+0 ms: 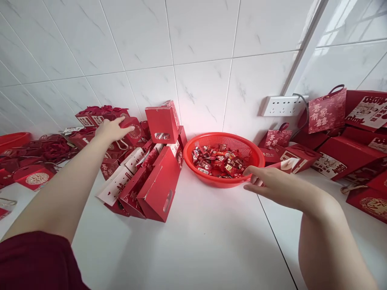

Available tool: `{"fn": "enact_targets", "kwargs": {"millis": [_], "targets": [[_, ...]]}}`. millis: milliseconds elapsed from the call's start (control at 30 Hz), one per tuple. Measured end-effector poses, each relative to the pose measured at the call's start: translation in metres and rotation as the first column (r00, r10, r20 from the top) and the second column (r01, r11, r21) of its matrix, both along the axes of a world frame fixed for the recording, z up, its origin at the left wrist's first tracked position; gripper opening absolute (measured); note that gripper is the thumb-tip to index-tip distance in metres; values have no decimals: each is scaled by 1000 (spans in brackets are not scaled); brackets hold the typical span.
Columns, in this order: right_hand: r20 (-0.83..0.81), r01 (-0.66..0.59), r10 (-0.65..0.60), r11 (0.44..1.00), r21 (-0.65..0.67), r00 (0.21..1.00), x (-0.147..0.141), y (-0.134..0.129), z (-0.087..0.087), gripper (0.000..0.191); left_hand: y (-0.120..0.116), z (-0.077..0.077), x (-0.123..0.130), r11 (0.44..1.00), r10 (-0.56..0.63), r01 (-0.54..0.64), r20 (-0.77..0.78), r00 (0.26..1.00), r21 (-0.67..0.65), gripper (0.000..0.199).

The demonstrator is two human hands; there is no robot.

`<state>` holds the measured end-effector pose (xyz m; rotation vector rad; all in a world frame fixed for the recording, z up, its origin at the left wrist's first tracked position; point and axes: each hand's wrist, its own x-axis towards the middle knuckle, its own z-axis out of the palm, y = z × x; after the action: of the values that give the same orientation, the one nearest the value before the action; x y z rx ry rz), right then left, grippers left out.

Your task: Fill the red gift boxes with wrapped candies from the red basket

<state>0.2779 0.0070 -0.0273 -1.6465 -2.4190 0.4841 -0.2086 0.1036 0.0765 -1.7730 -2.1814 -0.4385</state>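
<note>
1. Left of centre, the left hand (110,129), thumb and forefinger spread, touches a red box (134,132); whether it grips, I cannot tell.
2. Right of centre, the right hand (269,181), thumb and forefinger parted, hangs beside the basket (211,181), probably there to gather loose sweets (217,159).

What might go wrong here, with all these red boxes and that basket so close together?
The left hand is at a red box in a crowded pile; pulling it might drag neighbours along.

One box sits high against the leaning row of boxes; a bump could topple it.

The right hand is beside the rim of the basket; a knock might spill the small wrapped packets.
</note>
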Motion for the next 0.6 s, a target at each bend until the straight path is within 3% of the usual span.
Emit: {"fn": "enact_targets", "kwargs": {"millis": [200, 600], "targets": [[-14, 14, -15, 997, -81, 1000, 1, 4, 1, 22, 32, -22, 0, 992, 119, -110, 140, 983, -69, 111], [-8, 31, -32, 998, -56, 999, 8, 18, -10, 26, 50, -32, -9, 982, 182, -172, 153, 971, -76, 131]]}}
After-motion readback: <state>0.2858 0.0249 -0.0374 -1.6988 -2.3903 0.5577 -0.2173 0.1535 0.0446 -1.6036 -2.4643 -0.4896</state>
